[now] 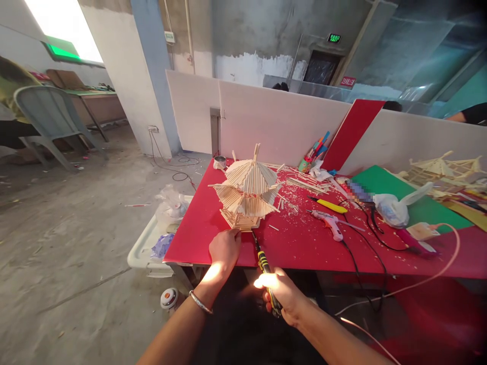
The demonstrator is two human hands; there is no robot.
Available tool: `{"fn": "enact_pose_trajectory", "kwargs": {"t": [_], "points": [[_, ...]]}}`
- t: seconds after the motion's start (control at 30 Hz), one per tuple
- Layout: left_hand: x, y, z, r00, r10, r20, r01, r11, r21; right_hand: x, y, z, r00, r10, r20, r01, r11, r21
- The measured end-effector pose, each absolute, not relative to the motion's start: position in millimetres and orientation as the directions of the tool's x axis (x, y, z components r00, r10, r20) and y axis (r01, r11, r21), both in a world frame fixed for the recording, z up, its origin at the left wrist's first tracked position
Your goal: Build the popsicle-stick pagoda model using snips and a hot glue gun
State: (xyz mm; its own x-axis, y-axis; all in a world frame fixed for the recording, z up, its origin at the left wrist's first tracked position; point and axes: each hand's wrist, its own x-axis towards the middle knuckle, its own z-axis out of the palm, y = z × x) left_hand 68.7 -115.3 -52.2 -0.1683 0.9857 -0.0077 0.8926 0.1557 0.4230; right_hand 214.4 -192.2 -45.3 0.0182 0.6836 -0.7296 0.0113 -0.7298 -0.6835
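A tiered pagoda model built of thin wooden sticks stands on the red table, near its front left corner. My left hand rests against the model's base, fingers curled on the lowest tier. My right hand is wrapped round the handle of a black-and-yellow screwdriver. Its tip points up at the bottom edge of the model, just right of my left hand.
A pink-white glue gun, a yellow utility knife, black cables and wood shavings lie to the right. A green mat, a plastic bag, a second stick model sit further right. White partition boards stand behind. A white bin and grey chair are left.
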Motion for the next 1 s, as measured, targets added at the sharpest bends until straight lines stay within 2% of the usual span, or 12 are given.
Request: {"fn": "enact_pose_trajectory", "kwargs": {"t": [1.0], "points": [[67.4,-115.0,-53.3,-0.168,0.986,0.016,0.886,0.144,0.442,206.6,-195.1,-42.3,0.032,0.713,-0.7,0.015,-0.701,-0.713]]}}
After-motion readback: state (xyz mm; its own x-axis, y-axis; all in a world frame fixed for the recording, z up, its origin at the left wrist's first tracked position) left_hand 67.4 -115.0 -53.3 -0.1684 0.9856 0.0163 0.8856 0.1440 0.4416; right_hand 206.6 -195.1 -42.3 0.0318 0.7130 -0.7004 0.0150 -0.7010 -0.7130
